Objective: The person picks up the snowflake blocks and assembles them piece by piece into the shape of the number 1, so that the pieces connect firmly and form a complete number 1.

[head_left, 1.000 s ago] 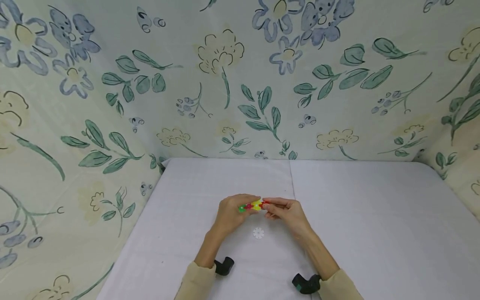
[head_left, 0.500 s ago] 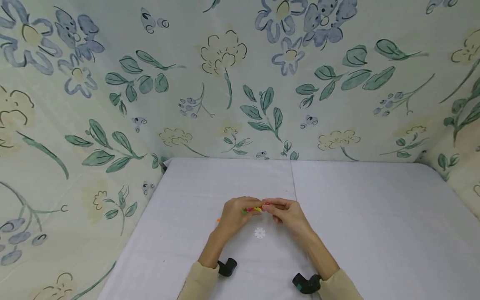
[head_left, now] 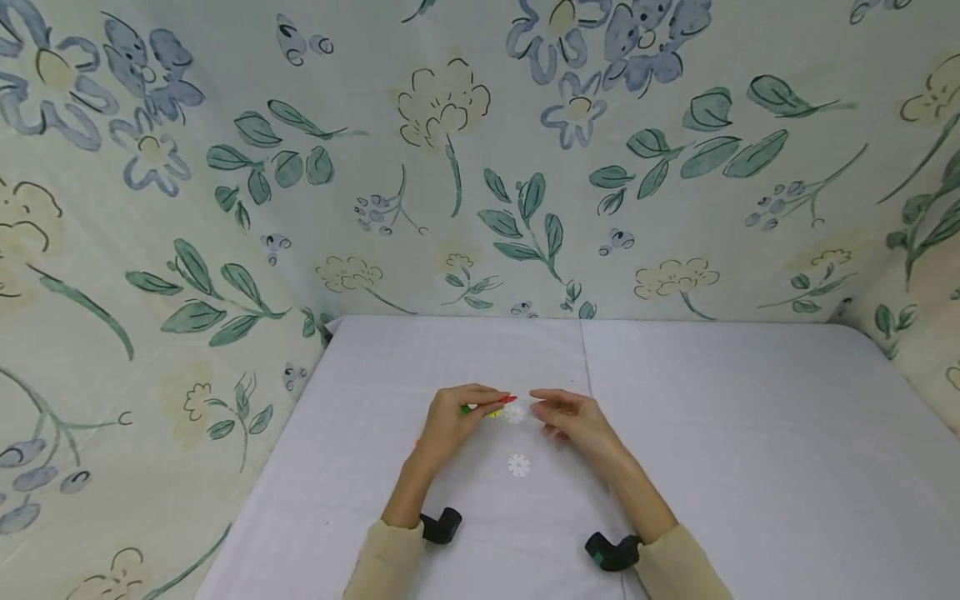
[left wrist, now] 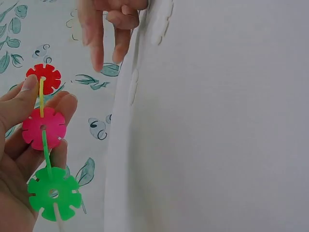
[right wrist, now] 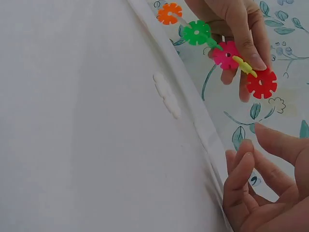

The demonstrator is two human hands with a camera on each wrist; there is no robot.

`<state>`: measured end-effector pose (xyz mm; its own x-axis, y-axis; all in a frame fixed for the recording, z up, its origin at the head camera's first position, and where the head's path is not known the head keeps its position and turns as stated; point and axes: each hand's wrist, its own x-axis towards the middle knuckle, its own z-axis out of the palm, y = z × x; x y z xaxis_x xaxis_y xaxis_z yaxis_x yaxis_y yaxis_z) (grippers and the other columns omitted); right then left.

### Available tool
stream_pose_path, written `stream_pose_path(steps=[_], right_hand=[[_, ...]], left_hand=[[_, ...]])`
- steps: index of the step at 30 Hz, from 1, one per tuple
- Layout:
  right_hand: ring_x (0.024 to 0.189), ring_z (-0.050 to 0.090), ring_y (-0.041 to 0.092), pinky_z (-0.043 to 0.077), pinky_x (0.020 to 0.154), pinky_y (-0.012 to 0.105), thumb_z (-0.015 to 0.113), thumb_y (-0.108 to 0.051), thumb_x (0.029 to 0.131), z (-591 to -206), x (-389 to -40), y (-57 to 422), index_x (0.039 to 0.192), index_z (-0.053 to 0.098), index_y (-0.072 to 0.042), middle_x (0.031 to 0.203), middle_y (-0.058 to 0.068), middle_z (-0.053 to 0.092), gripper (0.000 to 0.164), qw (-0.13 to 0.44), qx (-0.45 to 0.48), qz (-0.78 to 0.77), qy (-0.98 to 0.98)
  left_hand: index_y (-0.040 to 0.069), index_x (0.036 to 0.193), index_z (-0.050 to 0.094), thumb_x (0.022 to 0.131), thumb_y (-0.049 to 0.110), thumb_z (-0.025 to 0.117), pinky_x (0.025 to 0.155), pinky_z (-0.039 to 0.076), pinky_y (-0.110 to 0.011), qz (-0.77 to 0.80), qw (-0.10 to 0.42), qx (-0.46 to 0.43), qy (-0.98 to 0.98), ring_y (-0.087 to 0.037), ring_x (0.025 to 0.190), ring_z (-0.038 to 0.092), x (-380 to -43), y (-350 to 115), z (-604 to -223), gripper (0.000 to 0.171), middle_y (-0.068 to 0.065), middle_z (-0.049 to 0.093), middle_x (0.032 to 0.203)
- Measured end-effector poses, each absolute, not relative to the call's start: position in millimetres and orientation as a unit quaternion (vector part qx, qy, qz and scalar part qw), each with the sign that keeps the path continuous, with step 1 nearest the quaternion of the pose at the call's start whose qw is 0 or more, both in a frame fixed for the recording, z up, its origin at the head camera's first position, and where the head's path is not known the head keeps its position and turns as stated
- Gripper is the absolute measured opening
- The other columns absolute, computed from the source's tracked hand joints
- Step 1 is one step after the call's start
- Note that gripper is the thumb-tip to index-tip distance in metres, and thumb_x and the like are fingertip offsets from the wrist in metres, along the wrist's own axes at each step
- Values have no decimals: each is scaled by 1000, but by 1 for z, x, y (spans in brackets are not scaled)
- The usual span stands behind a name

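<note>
My left hand (head_left: 456,417) pinches a chain of notched plastic discs near its red end. In the right wrist view the chain runs from an orange disc (right wrist: 170,14) through a green disc (right wrist: 197,32) and a pink disc (right wrist: 226,54) to a red disc (right wrist: 261,83). A yellow disc (right wrist: 245,66), seen edge-on, joins the pink and red ones. Fingers loosely bent and holding nothing, my right hand (head_left: 573,423) hovers just right of the chain. Two white notched discs lie on the table: a nearer disc (head_left: 518,465) and a farther disc (head_left: 514,413) between the hands.
A white cloth covers the table (head_left: 735,433), with a seam running front to back. Floral fabric (head_left: 450,183) hangs behind it and at both sides. Black wrist-camera mounts (head_left: 613,552) stick out inward from both wrists, close above the cloth.
My right fingers have let go of the red disc and now stand apart from it. The left hand has shifted slightly left with the chain, and the farther white disc has come into sight.
</note>
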<state>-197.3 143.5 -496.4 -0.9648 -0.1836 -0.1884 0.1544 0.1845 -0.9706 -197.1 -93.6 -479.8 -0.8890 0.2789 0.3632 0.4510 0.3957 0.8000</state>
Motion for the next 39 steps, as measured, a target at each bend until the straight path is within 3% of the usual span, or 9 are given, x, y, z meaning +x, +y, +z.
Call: stream_pose_path(steps=[8,20,27,32,34,39], right_hand=[[76,66,11,55,65,23,78,-11,91,-504,-204,128,131,70,-3,122,20,70,41,120,-43,-597,792],[60,62,11,54,57,22,86,-6,82,-506,-213,114,116,78,-4,100,14,68,35,96,-48,-544,832],[52,59,12,48,51,21,87,-4,80,-504,-213,110,111,79,-5,93,11,66,32,81,-47,-505,858],[49,56,11,44,49,21,87,-5,79,-502,-212,105,112,78,-2,90,11,66,35,65,-55,-476,876],[49,56,12,45,50,22,87,-5,79,-501,-212,104,109,79,-2,91,11,66,31,61,-55,-463,882],[68,57,15,47,62,24,88,-7,79,-500,-209,104,100,76,-7,93,8,66,24,65,-58,-442,893]], left_hand=[[14,111,82,93,13,76,78,55,-23,-529,56,-193,-824,-18,100,73,-198,-97,-478,19,-1,81,108],[9,117,80,96,10,71,65,47,-18,-537,36,-190,-821,-14,78,61,-199,-99,-479,22,-6,80,111],[10,124,77,97,10,71,65,45,-17,-545,17,-191,-816,-18,81,65,-199,-99,-479,27,-8,80,111],[11,125,76,98,12,70,65,42,-17,-552,4,-199,-810,-19,81,60,-198,-99,-478,28,-8,80,110],[10,125,76,97,12,71,64,41,-16,-552,4,-197,-810,-18,84,59,-198,-99,-478,29,-7,79,115],[8,125,76,97,10,71,62,39,-15,-563,-1,-197,-802,-17,90,61,-198,-99,-479,28,-7,76,125]])
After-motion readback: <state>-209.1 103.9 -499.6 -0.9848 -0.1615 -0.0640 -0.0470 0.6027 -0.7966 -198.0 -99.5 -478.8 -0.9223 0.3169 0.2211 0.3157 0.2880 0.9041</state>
